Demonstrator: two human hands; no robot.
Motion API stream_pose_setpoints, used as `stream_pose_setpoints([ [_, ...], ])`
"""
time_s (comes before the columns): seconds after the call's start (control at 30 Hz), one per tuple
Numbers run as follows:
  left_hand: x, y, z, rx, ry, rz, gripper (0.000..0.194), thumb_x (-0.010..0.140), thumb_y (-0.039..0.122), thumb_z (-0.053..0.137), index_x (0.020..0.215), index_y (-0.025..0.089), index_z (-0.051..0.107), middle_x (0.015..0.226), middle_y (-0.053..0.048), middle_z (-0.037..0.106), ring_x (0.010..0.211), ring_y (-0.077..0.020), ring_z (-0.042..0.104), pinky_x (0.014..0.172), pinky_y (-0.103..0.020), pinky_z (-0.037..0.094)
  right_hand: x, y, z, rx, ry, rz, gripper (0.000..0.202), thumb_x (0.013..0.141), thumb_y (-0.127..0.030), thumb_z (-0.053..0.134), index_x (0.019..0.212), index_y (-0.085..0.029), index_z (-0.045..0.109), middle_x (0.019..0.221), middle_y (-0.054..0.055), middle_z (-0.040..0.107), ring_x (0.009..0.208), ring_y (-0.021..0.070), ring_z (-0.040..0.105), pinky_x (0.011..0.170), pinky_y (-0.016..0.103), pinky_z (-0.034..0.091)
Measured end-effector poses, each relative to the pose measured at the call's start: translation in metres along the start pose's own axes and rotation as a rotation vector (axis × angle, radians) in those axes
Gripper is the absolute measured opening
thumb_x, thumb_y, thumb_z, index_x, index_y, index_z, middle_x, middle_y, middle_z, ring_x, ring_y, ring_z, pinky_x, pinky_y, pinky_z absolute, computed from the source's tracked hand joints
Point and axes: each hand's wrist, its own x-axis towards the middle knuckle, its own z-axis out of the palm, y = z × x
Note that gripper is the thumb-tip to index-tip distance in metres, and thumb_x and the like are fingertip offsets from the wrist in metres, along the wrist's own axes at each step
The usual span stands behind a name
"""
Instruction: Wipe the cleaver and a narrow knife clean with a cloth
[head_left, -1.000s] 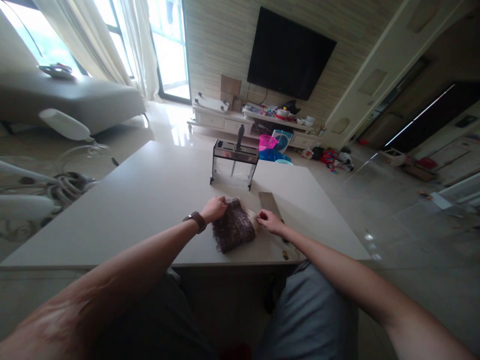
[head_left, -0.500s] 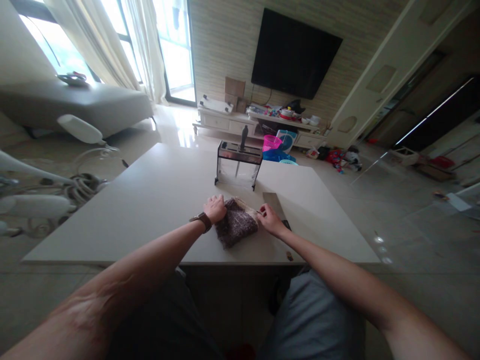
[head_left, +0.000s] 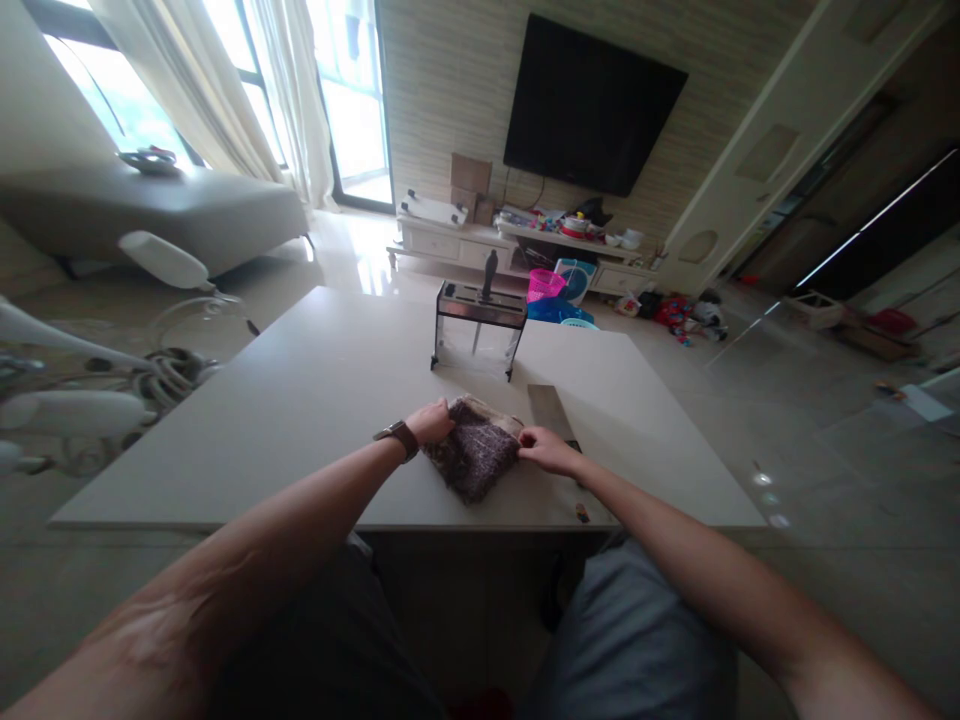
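A dark purple-brown fuzzy cloth with a pale beige edge (head_left: 484, 455) lies bunched near the front of the white table (head_left: 300, 400). My left hand (head_left: 431, 422), a watch on its wrist, is closed on the cloth's upper left corner. At the right corner, my right hand (head_left: 545, 450) pinches the cloth's edge. Beyond the cloth stands a clear-sided knife block (head_left: 480, 325) with a black handle rising from its top. A cleaver (head_left: 550, 405) lies flat behind my right hand, its handle partly hidden. One small brown-and-yellow item (head_left: 582, 513) sits by the front edge.
The table's front edge runs just before my legs. Past its far side are a pink basket (head_left: 545, 285) and a blue plastic item (head_left: 555, 311) on the floor. A white cabinet (head_left: 442, 243) stands along the wall, with a television (head_left: 592, 105) above.
The cloth has been turned and shifted slightly, its lower corner now pointing nearer the front edge. My right hand has moved slightly down and right, and its fingers have curled in more.
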Motion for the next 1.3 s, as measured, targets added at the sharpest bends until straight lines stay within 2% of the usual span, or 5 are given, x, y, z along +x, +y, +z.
stream_pose_setpoints([
  [0.17,0.002,-0.002,0.004,0.006,0.026,0.029,0.041,0.091,0.023,0.05,0.13,0.013,0.058,0.124,-0.021,0.071,0.117,-0.0312,0.069,0.092,-0.036,0.053,0.012,0.007,-0.005,0.076,0.072,-0.043,0.01,0.073,-0.014,0.065,0.068,-0.02,0.059,0.114,0.008,0.062,0.113,0.0239,0.057,0.099,0.037,0.046],
  [0.4,0.006,-0.003,0.004,0.016,0.021,0.056,0.038,0.091,0.02,0.048,0.125,0.011,0.061,0.119,-0.022,0.072,0.11,-0.0314,0.07,0.089,-0.036,0.053,0.017,0.01,-0.01,0.189,-0.005,-0.003,0.014,0.073,-0.024,0.059,0.061,-0.02,0.053,0.068,-0.002,0.055,0.077,0.0171,0.053,0.08,0.029,0.044],
  [0.73,-0.004,0.007,-0.005,0.023,0.112,0.079,0.04,0.088,0.024,0.053,0.126,0.014,0.061,0.129,-0.02,0.063,0.121,-0.0338,0.059,0.095,-0.043,0.05,0.002,-0.001,-0.004,0.261,-0.24,-0.022,0.013,0.072,-0.03,0.058,0.066,-0.019,0.054,0.063,-0.005,0.05,0.065,0.012,0.043,0.065,0.024,0.036],
  [0.97,-0.017,0.026,-0.01,0.043,0.15,0.568,0.038,0.087,0.023,0.058,0.122,0.031,0.068,0.139,-0.009,0.054,0.13,-0.031,0.047,0.105,-0.046,0.042,0.001,-0.004,-0.007,0.169,-0.301,-0.07,0.022,0.076,-0.034,0.063,0.063,-0.018,0.056,0.062,-0.004,0.05,0.065,0.0124,0.043,0.063,0.025,0.035],
  [1.3,-0.002,0.016,-0.01,0.016,0.029,0.393,0.016,0.091,0.024,0.056,0.097,0.022,0.071,0.099,-0.008,0.072,0.092,-0.0228,0.065,0.082,-0.031,0.048,0.009,0.002,-0.023,-0.026,-0.273,-0.078,0.015,0.068,-0.024,0.055,0.056,-0.019,0.048,0.06,-0.004,0.045,0.063,0.0122,0.041,0.061,0.026,0.03],
])
